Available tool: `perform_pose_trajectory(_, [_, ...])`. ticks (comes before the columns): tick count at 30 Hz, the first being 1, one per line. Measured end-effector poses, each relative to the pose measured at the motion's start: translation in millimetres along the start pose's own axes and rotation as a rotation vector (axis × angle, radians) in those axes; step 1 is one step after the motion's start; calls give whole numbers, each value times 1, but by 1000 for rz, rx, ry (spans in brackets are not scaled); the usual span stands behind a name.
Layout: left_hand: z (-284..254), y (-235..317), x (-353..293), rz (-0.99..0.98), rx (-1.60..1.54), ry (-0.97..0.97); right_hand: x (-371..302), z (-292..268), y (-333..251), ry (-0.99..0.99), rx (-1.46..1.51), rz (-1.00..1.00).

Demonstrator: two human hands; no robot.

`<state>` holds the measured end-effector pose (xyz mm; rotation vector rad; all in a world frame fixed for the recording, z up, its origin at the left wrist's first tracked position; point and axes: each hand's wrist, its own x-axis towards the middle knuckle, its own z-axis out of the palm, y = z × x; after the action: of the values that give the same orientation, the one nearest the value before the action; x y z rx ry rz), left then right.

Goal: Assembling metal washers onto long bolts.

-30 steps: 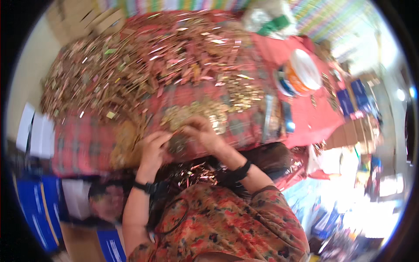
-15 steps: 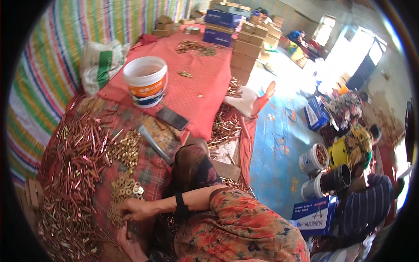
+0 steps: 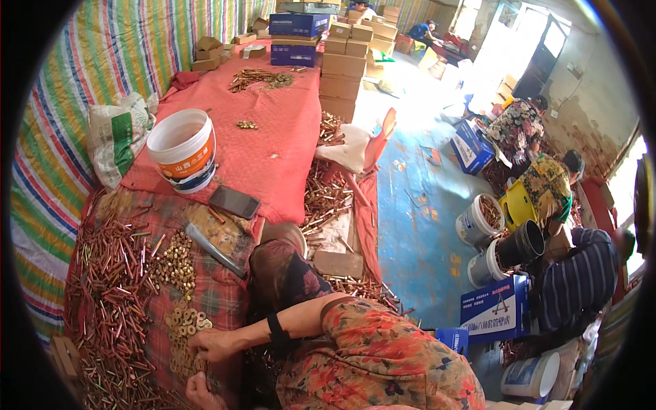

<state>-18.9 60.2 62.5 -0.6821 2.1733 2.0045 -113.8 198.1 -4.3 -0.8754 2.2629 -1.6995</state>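
My right hand (image 3: pixel 213 345), a black band on its wrist, is over the lower end of a heap of brass-coloured washers (image 3: pixel 183 321); its fingers are pinched together. Just below it, close to the lower edge, my left hand (image 3: pixel 203 393) is closed with bent fingers. What either hand grips is too small or hidden to make out. Small brass-coloured nuts (image 3: pixel 174 268) lie beyond the washers. Left of both hands spreads a large pile of copper-coloured metal rods or sleeves (image 3: pixel 116 294). All of it rests on a plaid cloth (image 3: pixel 222 294).
A curved grey strip (image 3: pixel 213 250), a phone (image 3: pixel 234 202) and a white-orange bucket (image 3: pixel 181 154) stand or lie farther off, by a white sack (image 3: pixel 117 140). Cartons (image 3: pixel 342 65) are stacked at the back. On the right, people sit among buckets (image 3: pixel 480 219) and a blue-white box (image 3: pixel 495 307).
The view has swung, so the far things appear shifted left. My right hand remains at the washers, with my left hand below it, both slightly lower in the picture.
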Motion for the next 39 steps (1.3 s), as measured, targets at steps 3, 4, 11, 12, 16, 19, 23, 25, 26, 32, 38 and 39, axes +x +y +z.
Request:
perform_pose_trajectory(3, [-3,-12,12,111,61,23,1,-6,3,-35,40,29])
perform_pose_trajectory(4, [-2,-13,13,110,63,20,2,-8,3,-69,73,40])
perform_pose_trajectory(11, [-13,-34,32,-188,-322,-21,-2,-3,-1,35,144,-280])
perform_pose_trajectory(12, [-14,-36,35,-281,-413,-52,-2,-3,0,53,80,-372])
perform_pose_trajectory(16, [-9,-32,33,-332,-387,0,-5,-5,-1,22,113,-297])
perform_pose_trajectory(19, [-4,-22,27,-218,-246,10,-12,-18,-15,-25,59,-153])
perform_pose_trajectory(23, [-5,-23,28,-149,-181,-70,-13,-18,-16,13,48,-93])
perform_pose_trajectory(25, [-1,-16,21,-153,-184,-103,-11,-15,-9,34,70,-26])
perform_pose_trajectory(26, [1,-11,15,170,96,-136,-11,-15,-6,36,67,-28])
perform_pose_trajectory(32, [-10,-7,17,82,204,-130,-8,-8,-7,48,104,15])
perform_pose_trajectory(38, [-33,-47,31,37,-387,-59,0,5,-19,-24,108,-187])
perform_pose_trajectory(39, [-34,-46,27,-6,-451,-20,2,7,-24,-31,78,-300])
